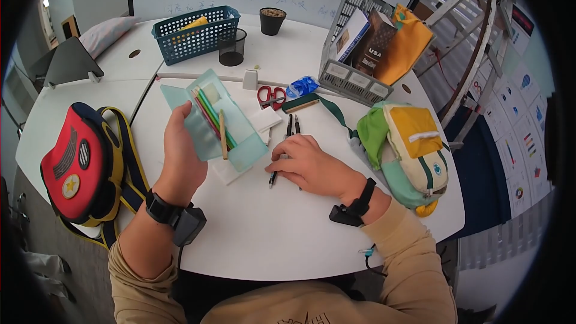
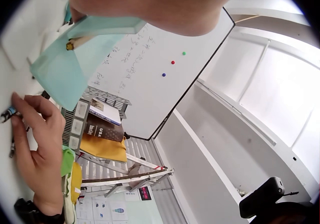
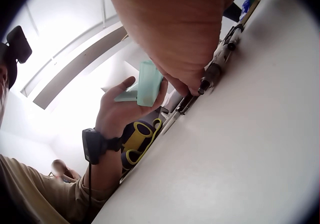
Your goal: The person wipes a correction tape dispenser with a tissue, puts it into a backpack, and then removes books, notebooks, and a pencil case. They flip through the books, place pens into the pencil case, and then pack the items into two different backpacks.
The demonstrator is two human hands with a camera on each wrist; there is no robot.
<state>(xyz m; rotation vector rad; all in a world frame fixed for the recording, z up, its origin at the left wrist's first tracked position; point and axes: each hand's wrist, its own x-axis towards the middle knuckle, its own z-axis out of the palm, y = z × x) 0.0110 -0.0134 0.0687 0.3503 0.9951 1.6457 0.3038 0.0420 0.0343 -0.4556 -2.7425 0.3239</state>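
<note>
A: What's on your feed, biggest first?

B: From here I see the white table [image 1: 240, 246]; a red backpack [image 1: 66, 168] sits at its left side, a cream and green backpack [image 1: 414, 153] at its right; beyond that one stands a grey crate [image 1: 354, 84] with books in it; over at the far left is a blue basket [image 1: 186, 46].

A: And the pencil case [image 1: 249, 156]?

B: Mid-table in my head view, held up off the tabletop and tilted; its lid is spread wide.

A: The hands?

B: The left hand [image 1: 185, 156] grips the case; the right hand [image 1: 312, 165] is down at the table with bent fingers, thumb and forefinger to either side of a dark pen [image 1: 272, 180]; whether they pinch it, I cannot tell from my three cameras.

A: Small stuff?

B: Red scissors [image 1: 272, 97] lie beyond the right hand; that dark pen lies just beside another; slim coloured pencils [image 1: 209, 114] rest inside the case.
</note>
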